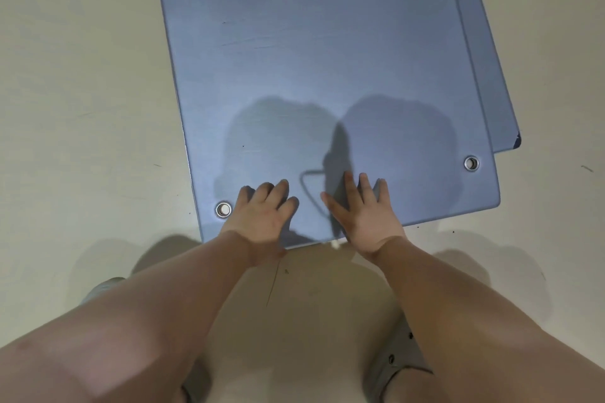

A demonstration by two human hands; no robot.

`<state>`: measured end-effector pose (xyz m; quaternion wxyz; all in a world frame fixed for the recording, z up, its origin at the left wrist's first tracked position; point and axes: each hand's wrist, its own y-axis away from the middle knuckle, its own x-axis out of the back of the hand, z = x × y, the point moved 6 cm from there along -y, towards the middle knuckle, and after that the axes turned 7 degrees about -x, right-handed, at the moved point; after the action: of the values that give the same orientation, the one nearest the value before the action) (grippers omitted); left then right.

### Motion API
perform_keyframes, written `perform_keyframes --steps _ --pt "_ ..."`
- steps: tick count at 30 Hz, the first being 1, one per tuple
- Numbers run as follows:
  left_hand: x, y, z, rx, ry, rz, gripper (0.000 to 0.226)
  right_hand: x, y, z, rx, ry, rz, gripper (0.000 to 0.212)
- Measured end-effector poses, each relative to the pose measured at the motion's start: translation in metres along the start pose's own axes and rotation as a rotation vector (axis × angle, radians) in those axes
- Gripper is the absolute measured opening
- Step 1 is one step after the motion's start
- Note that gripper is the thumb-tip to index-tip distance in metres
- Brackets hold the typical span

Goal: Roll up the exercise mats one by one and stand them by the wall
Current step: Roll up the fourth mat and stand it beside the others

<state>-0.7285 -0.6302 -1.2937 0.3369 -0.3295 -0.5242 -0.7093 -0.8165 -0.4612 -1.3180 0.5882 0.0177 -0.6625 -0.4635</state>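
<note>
Hands at near edge of top mat (327,75), which lies flat on floor (82,75) from 6 toward 12 o'clock: left hand (262,216) and right hand (363,216) spread flat, palms down, gripping nothing. Second mat (487,82) peeks out at 2 o'clock. We judge risks: loose or crooked first turn from uneven push; lower mat dragged along. Far ends cut off; wall unseen; cord loop (309,188) between hands unclear.

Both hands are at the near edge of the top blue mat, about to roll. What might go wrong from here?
The second blue foam mat lies underneath the top blue foam mat, offset right, and might get dragged along. The left hand and right hand sit close together mid-edge, so the corners by the metal eyelets may roll unevenly.
</note>
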Motion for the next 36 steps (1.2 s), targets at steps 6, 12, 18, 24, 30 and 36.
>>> perform_keyframes --steps 6,12,18,24,30,36 --pt "-0.002 -0.002 0.007 -0.094 -0.091 0.065 0.109 0.001 0.002 -0.001 0.039 -0.156 -0.05 0.08" --pt "0.003 -0.003 0.005 -0.106 -0.102 0.058 0.091 0.035 -0.009 -0.028 0.083 -0.257 0.044 0.09" --pt "0.009 0.0 -0.021 -0.025 0.014 0.186 0.045 0.059 -0.014 -0.048 0.112 -0.413 0.218 0.056" --pt "0.007 -0.001 -0.036 -0.054 0.172 0.135 0.055 0.046 -0.015 0.001 -0.004 -0.282 0.052 0.07" --pt "0.02 0.005 -0.041 -0.03 0.228 0.164 0.064 0.044 -0.011 0.023 -0.11 -0.414 0.124 0.025" --pt "0.037 0.019 -0.043 0.121 0.029 0.404 0.028 0.084 -0.02 0.045 -0.186 -0.442 0.094 0.04"
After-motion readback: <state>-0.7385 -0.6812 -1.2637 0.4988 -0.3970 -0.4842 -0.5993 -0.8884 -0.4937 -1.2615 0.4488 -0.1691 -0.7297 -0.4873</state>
